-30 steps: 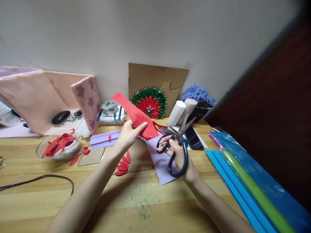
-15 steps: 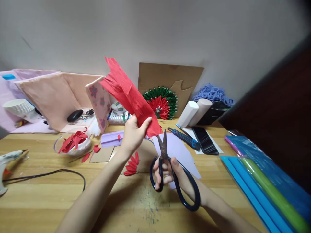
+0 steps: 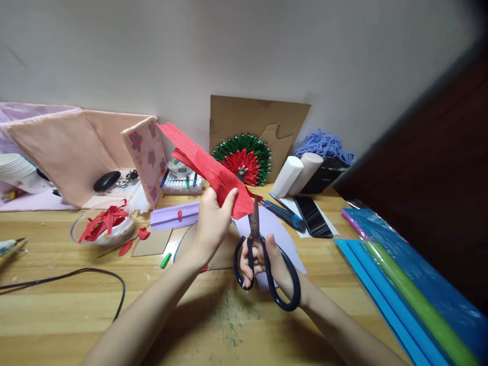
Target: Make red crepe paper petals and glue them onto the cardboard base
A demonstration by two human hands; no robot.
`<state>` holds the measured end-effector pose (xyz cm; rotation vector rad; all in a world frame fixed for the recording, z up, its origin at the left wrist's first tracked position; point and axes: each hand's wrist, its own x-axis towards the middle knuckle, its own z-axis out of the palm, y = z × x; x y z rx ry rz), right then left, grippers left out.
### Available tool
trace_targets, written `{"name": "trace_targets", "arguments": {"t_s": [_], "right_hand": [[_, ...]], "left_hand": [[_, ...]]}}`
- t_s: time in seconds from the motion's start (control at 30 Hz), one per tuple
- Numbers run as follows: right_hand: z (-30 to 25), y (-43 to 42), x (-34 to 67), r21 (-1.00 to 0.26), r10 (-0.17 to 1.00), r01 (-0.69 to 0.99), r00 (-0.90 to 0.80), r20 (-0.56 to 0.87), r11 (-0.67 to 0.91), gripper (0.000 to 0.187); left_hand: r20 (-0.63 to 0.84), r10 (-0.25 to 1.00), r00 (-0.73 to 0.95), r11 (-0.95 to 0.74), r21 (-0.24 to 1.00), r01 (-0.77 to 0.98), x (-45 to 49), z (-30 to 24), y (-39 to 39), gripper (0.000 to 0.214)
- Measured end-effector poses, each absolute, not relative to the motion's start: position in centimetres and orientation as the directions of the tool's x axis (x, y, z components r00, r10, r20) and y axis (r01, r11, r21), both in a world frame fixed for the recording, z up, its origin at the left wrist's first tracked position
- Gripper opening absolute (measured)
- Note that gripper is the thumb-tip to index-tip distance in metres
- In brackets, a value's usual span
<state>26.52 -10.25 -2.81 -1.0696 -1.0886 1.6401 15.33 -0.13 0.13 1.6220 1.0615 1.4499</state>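
Note:
A folded strip of red crepe paper (image 3: 206, 165) is pinched in my left hand (image 3: 215, 218), thumb on top, its long end slanting up to the left. My right hand (image 3: 267, 259) grips black-handled scissors (image 3: 254, 223) with fingers through the loops. The blades point up at the near right end of the paper and look nearly closed, with a narrow piece of red paper sticking out beside the tip. Below my hands lie a purple sheet (image 3: 282, 234) and a piece of cardboard (image 3: 224, 249), partly hidden by my left arm.
Left stands a clear bowl (image 3: 78, 236) of red scraps, near a black cable (image 3: 76, 272) and a green pen cap (image 3: 165, 261). Behind are a red-and-green flower decoration (image 3: 244, 160) and a marker box (image 3: 183, 185). Right are a cutter knife (image 3: 284, 216), phone (image 3: 313, 216) and wrapped paper rolls (image 3: 404, 284).
The scissor blades have closed at the paper's end. The red paper has tipped lower toward the left. The view has shifted, and the green cap now shows beside my left arm.

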Motion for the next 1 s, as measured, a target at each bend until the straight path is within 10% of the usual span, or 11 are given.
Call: {"name": "trace_targets", "arguments": {"t_s": [0.6,1.0], "right_hand": [[-4.9,-9.7,25.9,-0.931,0.968,-0.285,-0.172,-0.183,-0.227,0.069],[-2.2,-10.3,25.8,-0.958,0.950,-0.036,-0.148,-0.276,-0.284,0.074]], "left_hand": [[0.343,0.935,0.091,-0.353,0.925,0.142,14.5,0.6,0.8,0.022],[0.351,0.901,0.253,-0.396,0.906,0.153,12.8,1.4,1.9,0.020]]}}
